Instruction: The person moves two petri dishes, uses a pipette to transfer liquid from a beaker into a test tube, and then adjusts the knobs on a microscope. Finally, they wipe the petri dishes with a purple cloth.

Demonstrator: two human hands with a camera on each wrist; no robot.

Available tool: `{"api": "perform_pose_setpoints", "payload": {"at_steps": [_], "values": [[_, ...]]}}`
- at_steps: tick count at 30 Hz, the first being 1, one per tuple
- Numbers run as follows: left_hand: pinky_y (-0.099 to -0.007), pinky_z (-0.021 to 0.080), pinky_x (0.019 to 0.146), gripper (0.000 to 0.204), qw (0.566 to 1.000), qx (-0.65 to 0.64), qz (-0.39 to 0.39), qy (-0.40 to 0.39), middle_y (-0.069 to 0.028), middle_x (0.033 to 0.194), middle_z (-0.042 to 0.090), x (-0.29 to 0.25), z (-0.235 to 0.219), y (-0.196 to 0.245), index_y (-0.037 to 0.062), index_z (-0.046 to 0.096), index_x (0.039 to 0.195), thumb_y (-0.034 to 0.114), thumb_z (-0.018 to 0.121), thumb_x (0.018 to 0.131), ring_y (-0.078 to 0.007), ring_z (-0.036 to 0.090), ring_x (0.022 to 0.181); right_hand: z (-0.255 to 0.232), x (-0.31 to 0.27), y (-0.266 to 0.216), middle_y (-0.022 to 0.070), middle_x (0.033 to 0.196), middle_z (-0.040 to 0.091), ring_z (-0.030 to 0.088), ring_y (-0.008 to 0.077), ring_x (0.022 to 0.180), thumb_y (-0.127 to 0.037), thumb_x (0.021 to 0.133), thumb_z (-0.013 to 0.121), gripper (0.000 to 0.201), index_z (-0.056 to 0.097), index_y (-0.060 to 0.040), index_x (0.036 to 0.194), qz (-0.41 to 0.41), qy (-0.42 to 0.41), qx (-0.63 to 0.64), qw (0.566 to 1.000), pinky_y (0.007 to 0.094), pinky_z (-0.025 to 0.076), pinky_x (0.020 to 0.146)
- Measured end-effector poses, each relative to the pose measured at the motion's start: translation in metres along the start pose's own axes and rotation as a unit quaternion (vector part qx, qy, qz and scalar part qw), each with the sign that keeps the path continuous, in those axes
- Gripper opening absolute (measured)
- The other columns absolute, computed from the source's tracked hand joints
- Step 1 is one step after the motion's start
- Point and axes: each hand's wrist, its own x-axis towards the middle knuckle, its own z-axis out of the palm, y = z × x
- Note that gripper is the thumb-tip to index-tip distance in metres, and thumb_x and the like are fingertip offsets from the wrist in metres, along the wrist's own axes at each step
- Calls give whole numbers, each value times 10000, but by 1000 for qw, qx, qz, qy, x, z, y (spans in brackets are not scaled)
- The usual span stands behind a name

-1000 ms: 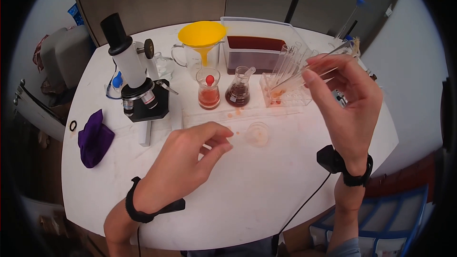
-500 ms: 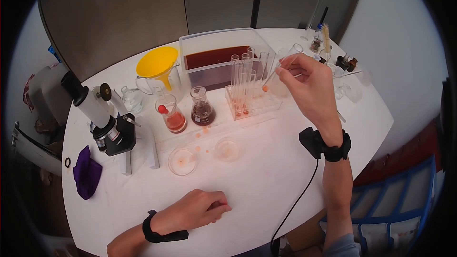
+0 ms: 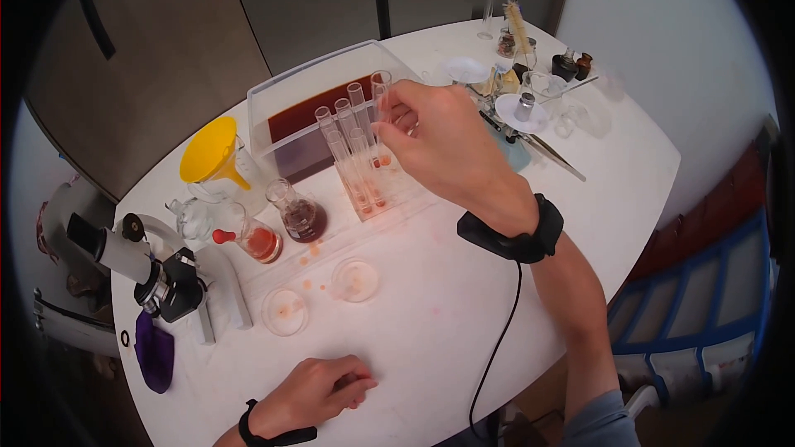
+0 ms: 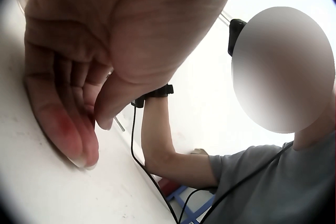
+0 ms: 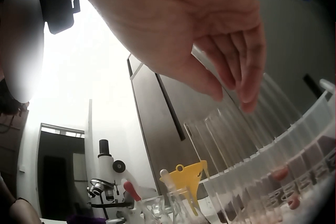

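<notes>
My right hand (image 3: 451,132) is over the clear test tube rack (image 3: 402,193), thumb and fingers pinching a glass test tube (image 3: 381,79) near its top. In the right wrist view, that tube's lower part runs down among the others. Several more test tubes (image 3: 343,108) stand in the rack, with reddish bits near their bottoms. Down on the table near its front edge rests my left hand (image 3: 310,393), fingers loosely curled with nothing in them. Two shallow glass dishes, one (image 3: 285,312) nearer and one (image 3: 354,281) farther, lie between the hands.
Left of the rack stand a flask of dark liquid (image 3: 303,222), a glass with red liquid (image 3: 263,244) and a red-bulbed dropper, a yellow funnel (image 3: 209,149), and a microscope (image 3: 174,277). Behind is a plastic tub (image 3: 277,83). Tweezers (image 3: 556,157) and a balance (image 3: 520,114) lie right.
The head view has swung to the right. My right hand has come to the rack with the test tube. My left hand has drawn back from the dishes toward the front edge.
</notes>
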Motion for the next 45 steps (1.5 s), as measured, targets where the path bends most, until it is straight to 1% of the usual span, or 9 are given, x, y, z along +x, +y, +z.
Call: {"api": "perform_pose_setpoints", "payload": {"at_steps": [2, 4, 7, 19, 21, 23, 26, 35, 45], "values": [[-280, 569, 681, 152, 1000, -5, -3, 4, -90, 785, 732, -1, 0, 2, -30, 655, 1017, 119, 681, 996, -161, 724, 721, 5, -2, 2, 204, 828, 735, 736, 282, 740, -43, 871, 683, 160, 682, 89, 962, -2, -8, -8, 1000, 352, 583, 705], [-278, 570, 681, 152, 1000, -2, 2, 4, -92, 788, 733, -1, 0, 1, -30, 655, 1018, 119, 681, 996, -162, 727, 724, 11, -4, 6, 314, 779, 653, 670, 469, 771, 6, 830, 621, 116, 633, 121, 819, -6, -46, 19, 999, 489, 541, 721], [-276, 570, 679, 151, 1000, -4, 12, 7, -94, 790, 735, -1, 0, 0, -30, 653, 1015, 118, 682, 995, -166, 732, 726, 15, -5, 8, 325, 774, 648, 668, 484, 778, 8, 831, 626, 118, 634, 124, 815, -4, -40, 23, 999, 498, 545, 728], [-292, 548, 636, 144, 1000, -4, 17, 19, -86, 756, 722, -3, 3, -1, -10, 647, 992, 131, 677, 997, -179, 715, 682, 28, -6, 20, 315, 796, 664, 678, 479, 802, -20, 810, 696, 130, 665, 102, 780, 52, -57, -2, 997, 501, 554, 757], [-306, 533, 619, 148, 999, -18, 17, 28, -81, 738, 710, -3, 3, -2, 2, 644, 984, 148, 668, 1002, -192, 695, 654, 9, -1, 21, 310, 805, 678, 695, 458, 782, -34, 823, 685, 155, 708, 111, 873, 5, -55, -36, 998, 470, 564, 765], [-314, 536, 621, 153, 999, -5, 32, 19, -80, 733, 707, -1, 1, -2, 7, 643, 979, 156, 667, 1004, -199, 702, 659, -15, 7, 10, 278, 788, 702, 714, 426, 764, -31, 833, 673, 160, 719, 113, 887, 118, -39, 14, 992, 461, 569, 762], [-316, 538, 623, 161, 999, -7, 38, 21, -78, 732, 704, -1, 1, -2, 11, 641, 982, 169, 664, 1007, -202, 704, 660, -19, 7, 16, 259, 854, 731, 728, 395, 786, -25, 831, 681, 212, 712, 114, 988, 147, 5, 19, 989, 449, 573, 774], [-287, 551, 641, 163, 1000, 1, 18, 13, -55, 769, 729, -1, 0, -1, 6, 669, 997, 169, 684, 999, -148, 708, 684, 11, 2, 47, 303, 1052, 719, 723, 425, 965, 21, 816, 686, 376, 655, 112, 1180, 104, -41, -2, 994, 454, 567, 873], [-300, 543, 641, 187, 1000, 5, -10, 2, -51, 760, 719, -2, -1, 2, 16, 673, 993, 202, 673, 1012, -160, 699, 680, 0, 4, 29, 152, 643, 660, 678, 293, 595, -23, 810, 746, 135, 686, 53, 904, 101, -5, -8, 995, 357, 533, 611]]}}
